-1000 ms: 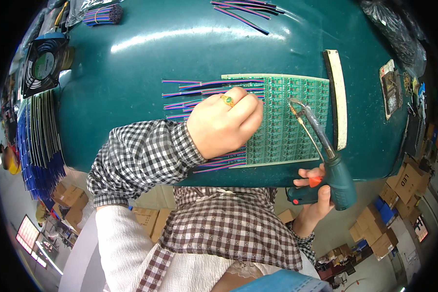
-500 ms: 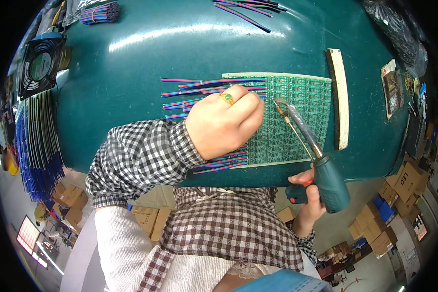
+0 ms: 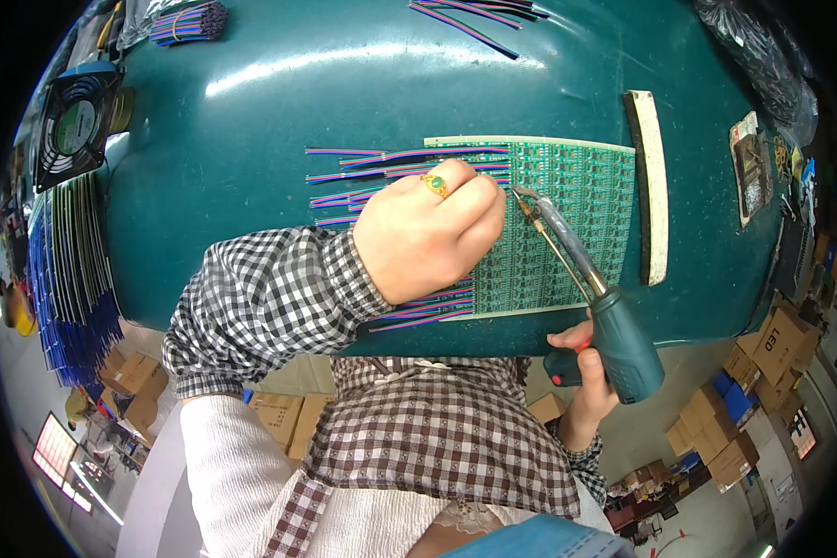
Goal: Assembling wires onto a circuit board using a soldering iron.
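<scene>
Moved: since a second ago the soldering tool (image 3: 593, 299) has swung up and left, and its tip now sits right by the left hand's fingers.
Left hand (image 3: 428, 234): it lies curled on the green board (image 3: 567, 223), fingers pressed together, holding the wire ends down. It wears a gold ring with a green stone (image 3: 435, 184).
Right hand (image 3: 581, 377): it is wrapped tight around the teal handle of the soldering tool, low at the near edge of the desk (image 3: 251, 121).
Soldering tool tip: it points at the left edge of the green board, just beside the left fingertips.
Green board: it lies flat near the front of the desk, in the middle.
Coloured wires (image 3: 353, 177): they stick out from the left side of the board in rows, some under the left hand.
Pale strip (image 3: 651, 186): it lies just right of the board.
Sleeve (image 3: 270, 298): black and white checks cover the left arm.
More wires (image 3: 474, 14): a bunch lies at the far edge of the desk.
Wire bundle (image 3: 188, 22): far left corner.
Fan (image 3: 76, 116): it sits at the left side.
Blue strips (image 3: 65, 279): a stack hangs by the left edge.
Boxes (image 3: 772, 344): brown ones sit on the floor at the right.
</scene>
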Demonstrator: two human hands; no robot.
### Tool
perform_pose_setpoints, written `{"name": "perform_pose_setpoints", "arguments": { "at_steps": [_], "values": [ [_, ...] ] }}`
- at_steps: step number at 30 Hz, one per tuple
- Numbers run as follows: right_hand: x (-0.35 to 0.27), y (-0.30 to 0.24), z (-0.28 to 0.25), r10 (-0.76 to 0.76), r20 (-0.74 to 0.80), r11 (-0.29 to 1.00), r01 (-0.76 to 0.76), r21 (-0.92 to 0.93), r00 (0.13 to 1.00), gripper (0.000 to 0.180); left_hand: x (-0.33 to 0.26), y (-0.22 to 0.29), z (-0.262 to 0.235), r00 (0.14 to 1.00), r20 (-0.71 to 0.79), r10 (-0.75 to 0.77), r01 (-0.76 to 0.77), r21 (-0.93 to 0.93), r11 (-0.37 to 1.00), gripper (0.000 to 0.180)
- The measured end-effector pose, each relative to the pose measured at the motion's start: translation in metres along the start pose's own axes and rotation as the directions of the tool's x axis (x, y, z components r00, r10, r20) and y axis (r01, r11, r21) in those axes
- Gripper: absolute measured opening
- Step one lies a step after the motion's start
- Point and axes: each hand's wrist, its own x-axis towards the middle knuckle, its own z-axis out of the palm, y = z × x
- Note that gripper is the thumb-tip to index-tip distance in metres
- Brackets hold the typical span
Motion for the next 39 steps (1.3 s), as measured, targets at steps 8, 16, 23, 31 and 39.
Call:
{"name": "perform_pose_setpoints", "arguments": {
  "at_steps": [8, 16, 23, 31, 39],
  "values": [
    [0.001, 0.000, -0.001, 0.013, 0.047, 0.998, -0.010, -0.059, 0.999, 0.045, -0.001, 0.000, 0.000, 1.000, 0.018, -0.005, 0.005, -0.011, 1.000, 0.036],
    [-0.001, -0.004, 0.001, -0.004, -0.047, 0.998, 0.007, 0.069, 0.999, 0.039, 0.000, 0.000, 0.000, 1.000, 0.015, -0.004, 0.004, -0.007, 1.000, 0.037],
    [-0.003, 0.000, 0.001, -0.022, -0.060, 0.998, 0.025, 0.053, 0.998, 0.050, 0.001, -0.001, 0.000, 1.000, 0.011, -0.023, 0.024, -0.027, 0.999, 0.034],
    [-0.004, 0.000, 0.004, 0.009, -0.058, 0.998, -0.006, 0.061, 0.998, 0.052, 0.002, -0.002, 0.001, 0.999, -0.012, -0.046, 0.046, -0.039, 0.998, 0.032],
    [-0.005, 0.001, 0.004, 0.013, -0.054, 0.997, -0.009, 0.076, 0.998, 0.052, 0.002, -0.002, 0.002, 0.999, -0.006, -0.031, 0.031, -0.044, 0.999, 0.032]
  ]
}}
